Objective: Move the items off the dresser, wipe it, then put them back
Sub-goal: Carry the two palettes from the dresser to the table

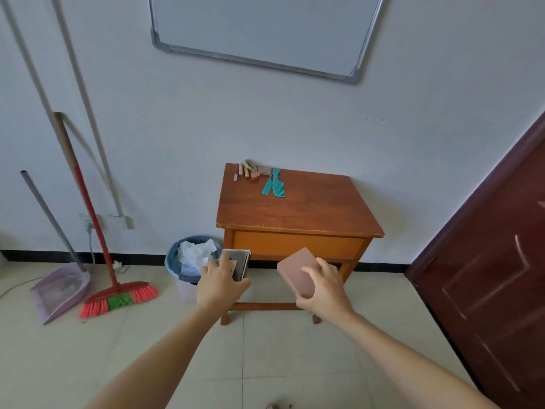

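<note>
A small wooden dresser (pixel 309 214) stands against the wall ahead. At its back left lie a teal comb (pixel 274 183) and a cluster of small cosmetics (pixel 249 172). My left hand (pixel 219 283) grips a dark flat case (pixel 240 262), held in front of the dresser's left front corner. My right hand (pixel 323 286) holds a pink rectangular box (pixel 298 270) below the dresser's front edge. Both items are in the air, off the top.
A blue-lined trash bin (pixel 177 261) with paper stands left of the dresser. A red broom (pixel 118 298) and a purple dustpan (pixel 62 290) lean at the left wall. A dark red door (pixel 486 276) is at the right. A whiteboard (pixel 265 28) hangs above.
</note>
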The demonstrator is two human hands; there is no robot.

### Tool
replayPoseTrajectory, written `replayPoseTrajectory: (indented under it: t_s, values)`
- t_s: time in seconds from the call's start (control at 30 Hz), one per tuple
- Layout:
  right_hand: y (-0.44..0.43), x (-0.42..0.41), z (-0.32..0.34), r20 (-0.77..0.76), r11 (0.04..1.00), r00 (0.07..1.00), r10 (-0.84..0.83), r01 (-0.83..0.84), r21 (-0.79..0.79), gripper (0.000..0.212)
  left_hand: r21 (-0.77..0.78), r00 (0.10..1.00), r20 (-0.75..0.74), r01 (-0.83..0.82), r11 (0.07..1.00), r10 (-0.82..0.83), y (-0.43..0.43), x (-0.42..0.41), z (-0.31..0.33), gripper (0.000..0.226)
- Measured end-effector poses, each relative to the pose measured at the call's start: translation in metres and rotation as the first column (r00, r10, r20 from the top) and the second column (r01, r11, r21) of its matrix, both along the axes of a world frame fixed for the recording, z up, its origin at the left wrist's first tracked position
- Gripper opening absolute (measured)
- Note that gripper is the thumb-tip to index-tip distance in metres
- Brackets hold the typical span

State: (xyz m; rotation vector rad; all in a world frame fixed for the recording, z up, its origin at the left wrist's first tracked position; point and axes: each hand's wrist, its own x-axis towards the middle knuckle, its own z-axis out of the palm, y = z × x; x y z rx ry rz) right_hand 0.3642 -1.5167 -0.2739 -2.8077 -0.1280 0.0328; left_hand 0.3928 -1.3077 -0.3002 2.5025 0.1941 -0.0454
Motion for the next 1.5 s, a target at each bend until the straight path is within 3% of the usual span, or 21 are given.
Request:
replayPoseTrajectory:
  t_s: [0.3, 0.53, 0.77, 1.03, 1.27, 1.5]
  values:
    - [-0.038, 0.131, -0.006, 0.045, 0.997, 0.997, -0.057, 0.055, 0.061, 0.063, 0.080, 0.995, 0.074, 0.058, 0.995, -0.064, -0.032, 0.139, 0.011, 0.070]
    - [-0.064, 0.237, -0.011, -0.002, 0.991, 0.998, -0.070, 0.070, 0.111, 0.063, 0.092, 0.998, 0.045, 0.043, 0.995, -0.047, -0.069, 0.229, 0.007, 0.070]
    - [-0.066, 0.302, -0.046, -0.140, 0.986, 0.986, -0.089, 0.107, 0.125, 0.063, 0.103, 0.995, -0.093, 0.050, 0.993, -0.041, -0.075, 0.298, -0.027, 0.076]
    - [-0.069, 0.385, -0.052, -0.144, 0.963, 0.962, -0.232, 0.248, 0.104, 0.059, 0.071, 0.984, -0.110, 0.149, 0.986, -0.141, -0.100, 0.414, -0.026, 0.074]
    - [-0.114, 0.404, -0.060, -0.204, 0.905, 0.891, -0.407, 0.424, 0.045, 0.060, 0.064, 0.961, -0.116, 0.258, 0.964, -0.250, -0.163, 0.470, -0.032, 0.072]
    - [-0.166, 0.436, -0.066, -0.221, 0.878, 0.861, -0.458, 0.477, 0.035, 0.059, 0.140, 0.982, -0.127, 0.156, 0.978, -0.139, -0.211, 0.527, -0.041, 0.065]
